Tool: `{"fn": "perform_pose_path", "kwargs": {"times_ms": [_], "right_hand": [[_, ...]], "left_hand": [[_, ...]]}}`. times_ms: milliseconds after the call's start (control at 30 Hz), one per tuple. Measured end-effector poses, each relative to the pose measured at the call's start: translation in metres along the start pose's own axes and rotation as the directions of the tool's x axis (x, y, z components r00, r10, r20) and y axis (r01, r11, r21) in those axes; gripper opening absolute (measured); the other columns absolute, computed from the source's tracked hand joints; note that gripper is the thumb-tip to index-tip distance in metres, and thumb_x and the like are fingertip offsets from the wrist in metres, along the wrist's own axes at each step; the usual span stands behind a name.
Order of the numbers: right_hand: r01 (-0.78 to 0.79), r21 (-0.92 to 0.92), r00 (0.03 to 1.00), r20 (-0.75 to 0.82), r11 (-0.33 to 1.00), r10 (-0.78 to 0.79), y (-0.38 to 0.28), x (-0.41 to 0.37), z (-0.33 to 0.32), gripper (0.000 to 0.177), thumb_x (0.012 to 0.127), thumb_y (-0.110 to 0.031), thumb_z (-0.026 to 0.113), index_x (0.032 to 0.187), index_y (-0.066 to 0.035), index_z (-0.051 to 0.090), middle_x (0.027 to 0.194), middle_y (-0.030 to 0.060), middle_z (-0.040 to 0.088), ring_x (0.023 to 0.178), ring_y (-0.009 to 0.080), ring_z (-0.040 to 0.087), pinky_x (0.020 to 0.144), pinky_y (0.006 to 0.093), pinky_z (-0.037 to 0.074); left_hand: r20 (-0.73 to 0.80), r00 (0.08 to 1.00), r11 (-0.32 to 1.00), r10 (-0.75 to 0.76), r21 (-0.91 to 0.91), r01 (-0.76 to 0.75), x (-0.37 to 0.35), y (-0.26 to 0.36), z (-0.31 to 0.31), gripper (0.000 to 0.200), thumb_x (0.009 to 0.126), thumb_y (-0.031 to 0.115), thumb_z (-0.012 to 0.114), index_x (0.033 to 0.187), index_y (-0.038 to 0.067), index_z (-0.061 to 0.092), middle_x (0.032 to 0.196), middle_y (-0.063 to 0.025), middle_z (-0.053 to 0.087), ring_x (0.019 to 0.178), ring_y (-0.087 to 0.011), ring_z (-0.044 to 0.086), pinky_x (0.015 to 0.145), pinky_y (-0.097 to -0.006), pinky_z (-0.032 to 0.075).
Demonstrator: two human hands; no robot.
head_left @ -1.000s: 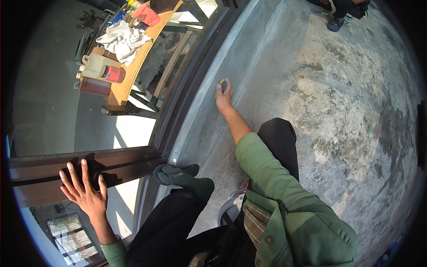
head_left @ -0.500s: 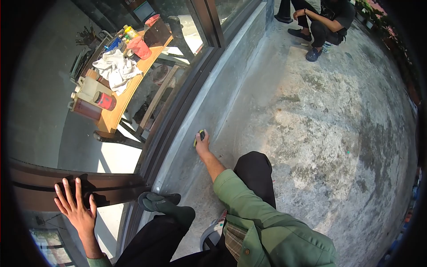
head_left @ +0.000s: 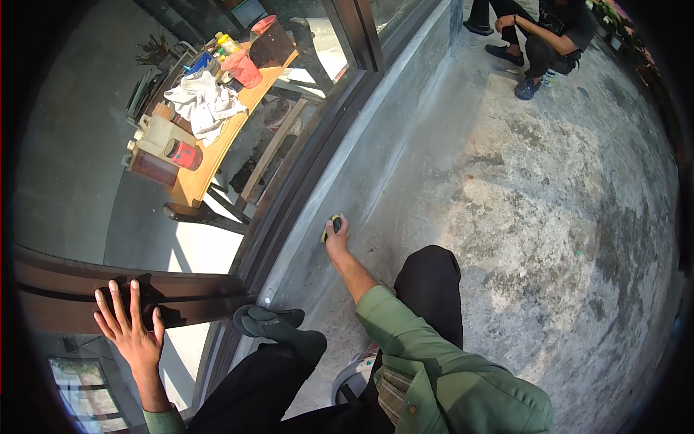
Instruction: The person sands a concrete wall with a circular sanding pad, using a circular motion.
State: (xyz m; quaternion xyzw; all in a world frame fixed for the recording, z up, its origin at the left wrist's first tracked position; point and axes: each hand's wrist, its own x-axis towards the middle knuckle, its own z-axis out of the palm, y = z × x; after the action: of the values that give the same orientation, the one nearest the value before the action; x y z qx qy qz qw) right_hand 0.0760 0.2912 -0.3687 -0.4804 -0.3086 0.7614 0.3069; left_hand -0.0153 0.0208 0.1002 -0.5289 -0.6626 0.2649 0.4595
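Observation:
My right hand [head_left: 337, 242] is closed around a small yellow-and-black block [head_left: 330, 227], held right at the grey cement face of the low wall [head_left: 307, 242] under the window frame. Most of the block's near side is hidden by my fingers. On the left, my left hand [head_left: 135, 336] lies with fingers spread against the brown metal rail [head_left: 210, 293] of the frame. That hand holds nothing. My foot in a dark sandal [head_left: 271, 322] rests at the base of the wall, just below the rail's end.
Behind the glass stands a wooden table [head_left: 189, 189] bearing a white cloth [head_left: 206, 105], jugs [head_left: 153, 165], a red-labelled jar [head_left: 183, 154] and a pink cup [head_left: 242, 69]. Another person [head_left: 549, 43] squats farther along the wall. A white bucket [head_left: 353, 380] is beneath me on stained concrete floor [head_left: 535, 217].
The whole view has shifted slightly, moving things to the right in the picture. My right hand stays on the wall with the block, and my left hand remains on the rail.

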Motion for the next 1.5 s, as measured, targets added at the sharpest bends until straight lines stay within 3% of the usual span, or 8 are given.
{"fn": "perform_pose_path", "kwargs": {"times_ms": [267,433,600,867,1033,1133,1233,1500], "right_hand": [[0.293,-0.136,0.952,-0.047,0.946,-0.302,-0.055,0.023,-0.004,0.071,0.104,-0.040,0.053,0.163,-0.022,0.017,0.150,0.0295,0.023,0.135,0.0426,0.032,0.118,0.0513,0.028],[0.062,-0.095,0.998,0.018,0.994,-0.061,-0.004,0.002,-0.002,0.073,0.105,-0.040,0.053,0.164,-0.021,0.015,0.153,0.0290,0.020,0.137,0.0458,0.027,0.119,0.0547,0.027],[0.464,-0.169,0.885,0.037,0.869,-0.465,-0.080,0.001,0.002,0.067,0.107,-0.034,0.050,0.163,-0.019,0.017,0.153,0.0263,0.020,0.138,0.0440,0.027,0.117,0.0563,0.027],[0.219,-0.136,0.975,-0.001,0.966,-0.222,0.003,0.020,-0.003,0.064,0.106,-0.035,0.051,0.162,-0.020,0.023,0.154,0.0259,0.023,0.141,0.0422,0.030,0.118,0.0525,0.029],[0.638,-0.206,0.766,0.076,0.742,-0.638,-0.092,0.009,-0.005,0.068,0.104,-0.034,0.055,0.162,-0.019,0.022,0.155,0.0272,0.022,0.140,0.0442,0.030,0.117,0.0547,0.030],[0.373,-0.183,0.924,-0.023,0.910,-0.383,-0.071,0.048,-0.021,0.068,0.104,-0.031,0.056,0.161,-0.018,0.023,0.154,0.0272,0.022,0.140,0.0454,0.028,0.117,0.0563,0.030],[0.365,-0.213,0.927,-0.012,0.906,-0.376,-0.002,0.039,-0.016,0.064,0.105,-0.028,0.054,0.160,-0.016,0.025,0.153,0.0264,0.025,0.140,0.0452,0.028,0.116,0.0560,0.031],[0.579,-0.197,0.811,0.039,0.791,-0.584,-0.083,0.037,-0.017,0.070,0.103,-0.034,0.058,0.161,-0.018,0.023,0.152,0.0273,0.025,0.138,0.0451,0.031,0.116,0.0554,0.032]], "left_hand": [[0.018,1.000,1.000,-0.003,0.022,0.002,-0.003,0.002,0.002,0.062,0.099,0.045,0.055,0.157,0.026,0.043,0.168,-0.0097,0.029,0.157,-0.0386,0.018,0.126,-0.0540,0.006],[0.016,1.000,1.000,-0.025,0.016,0.025,-0.004,0.001,0.005,0.061,0.098,0.046,0.056,0.155,0.027,0.047,0.167,-0.0101,0.032,0.155,-0.0399,0.022,0.126,-0.0541,0.005],[0.014,1.000,1.000,-0.019,0.015,0.018,-0.004,0.000,0.006,0.061,0.098,0.048,0.056,0.155,0.027,0.046,0.167,-0.0105,0.032,0.155,-0.0398,0.021,0.126,-0.0534,0.003],[0.010,1.000,1.000,-0.010,0.025,0.010,-0.002,0.003,0.004,0.063,0.099,0.047,0.055,0.157,0.026,0.043,0.168,-0.0093,0.030,0.156,-0.0386,0.019,0.126,-0.0541,0.005],[-0.001,1.000,1.000,-0.009,0.026,0.009,-0.004,0.001,0.008,0.062,0.098,0.048,0.056,0.156,0.027,0.045,0.167,-0.0108,0.030,0.155,-0.0409,0.020,0.126,-0.0540,0.005],[0.000,1.000,0.999,0.000,0.033,0.000,-0.003,0.001,0.005,0.063,0.099,0.048,0.055,0.156,0.027,0.044,0.168,-0.0103,0.030,0.156,-0.0398,0.019,0.126,-0.0539,0.005],[-0.006,1.000,0.999,-0.012,0.030,0.013,0.001,0.002,0.005,0.063,0.099,0.048,0.054,0.157,0.027,0.043,0.168,-0.0097,0.029,0.156,-0.0385,0.018,0.126,-0.0536,0.005],[-0.012,1.000,1.000,-0.004,0.021,0.004,-0.002,0.003,0.007,0.062,0.099,0.048,0.055,0.156,0.026,0.046,0.167,-0.0104,0.030,0.155,-0.0403,0.020,0.126,-0.0537,0.004]]}}
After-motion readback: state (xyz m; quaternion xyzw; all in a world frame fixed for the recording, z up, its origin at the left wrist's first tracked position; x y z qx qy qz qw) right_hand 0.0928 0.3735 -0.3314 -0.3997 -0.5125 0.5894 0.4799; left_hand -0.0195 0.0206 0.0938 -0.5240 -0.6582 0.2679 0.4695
